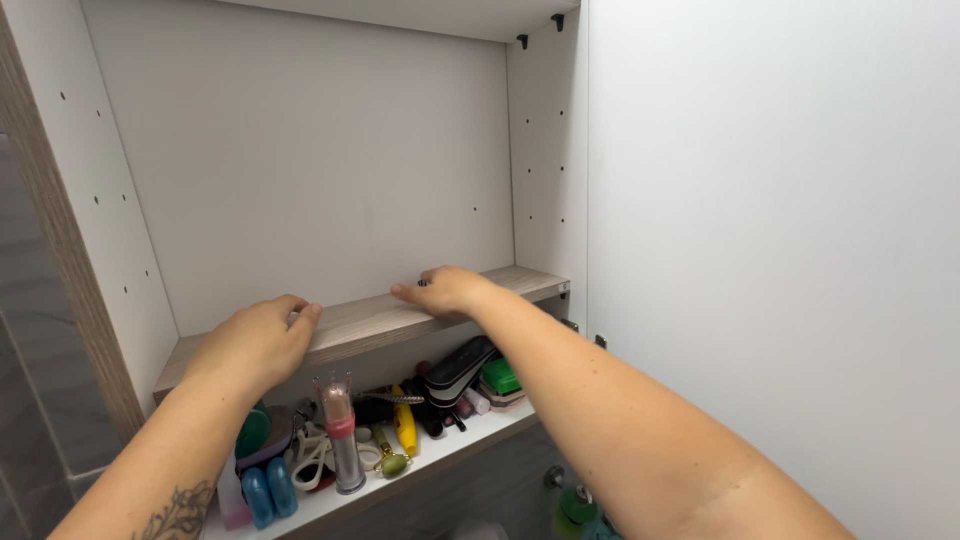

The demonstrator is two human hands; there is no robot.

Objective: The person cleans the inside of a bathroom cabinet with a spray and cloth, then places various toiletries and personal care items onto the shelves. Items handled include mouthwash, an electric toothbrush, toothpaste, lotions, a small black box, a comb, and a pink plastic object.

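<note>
Both hands rest palm-down, holding nothing: left hand (258,340) at seven o'clock, right hand (443,289) centre, on the wooden shelf board (375,318). It looks stiff, light and best gripped by the front edge.

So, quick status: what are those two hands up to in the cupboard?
Left hand and right hand both flat on the wood-grain cupboard shelf, fingers open, holding nothing. Cluttered white lower shelf of toiletries beneath; nothing in the way.

shelf (360,322): matt wood-grain | cabinet back (300,150): smooth matt white | bottle (405,428): glossy yellow plastic
</note>
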